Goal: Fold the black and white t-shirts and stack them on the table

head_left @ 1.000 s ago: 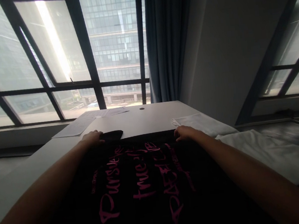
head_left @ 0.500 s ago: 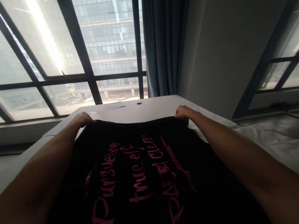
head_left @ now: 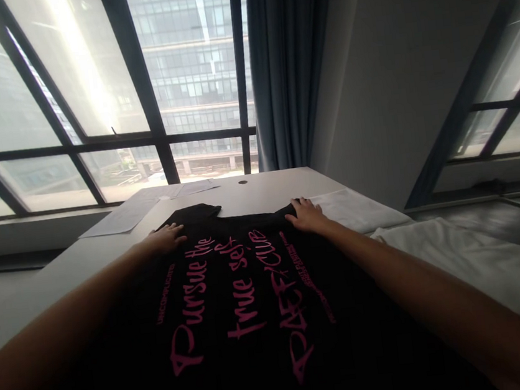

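Note:
A black T-shirt [head_left: 242, 372] with pink lettering is spread over the white table [head_left: 269, 194], its near part running out of the bottom of the view. My left hand [head_left: 169, 236] rests flat on the shirt's far left area, fingers stretched out. At the far right edge of the cloth lies my right hand [head_left: 308, 214], palm down with the fingers spread. Neither hand grips the fabric. Beyond my left hand a corner of the shirt is folded up at an angle.
White papers [head_left: 123, 212] lie at the table's far left. Folded white cloth [head_left: 350, 209] sits to the right, with a crumpled white cloth [head_left: 464, 259] nearer me. A blue curtain [head_left: 295, 66] and large windows [head_left: 192, 58] stand behind the table.
The shirt's far edge, held up between both hands, has come down onto the table. Both hands have let go of it and now lie flat on the cloth.

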Demonstrator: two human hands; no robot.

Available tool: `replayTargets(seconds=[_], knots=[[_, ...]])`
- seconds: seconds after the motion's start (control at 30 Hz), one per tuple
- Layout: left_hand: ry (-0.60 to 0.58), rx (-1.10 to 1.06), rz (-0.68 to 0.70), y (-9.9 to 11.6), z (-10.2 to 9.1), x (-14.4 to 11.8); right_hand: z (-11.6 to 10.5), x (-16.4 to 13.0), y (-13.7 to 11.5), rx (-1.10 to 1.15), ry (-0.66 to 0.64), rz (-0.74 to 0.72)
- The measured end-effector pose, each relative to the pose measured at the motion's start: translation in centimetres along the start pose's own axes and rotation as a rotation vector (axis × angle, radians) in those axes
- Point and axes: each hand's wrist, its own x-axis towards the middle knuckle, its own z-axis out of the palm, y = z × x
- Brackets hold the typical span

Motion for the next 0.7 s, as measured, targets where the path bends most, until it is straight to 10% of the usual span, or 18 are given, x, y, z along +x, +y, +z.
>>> replayTargets(seconds=[0.27,0.5,0.7], knots=[[-0.118,0.002,-0.025,-1.2,4.7,-9.2,2.7,-7.2,-0.1,-0.044,-0.341,-0.058],[-0.063,-0.003,-0.062,0.3,3.8,-7.8,3.7,-4.3,0.7,-0.062,-0.239,-0.067],[0.096,0.008,0.089,2.0,3.3,-12.7,2.8,-9.5,1.2,-0.169,-0.009,-0.131]])
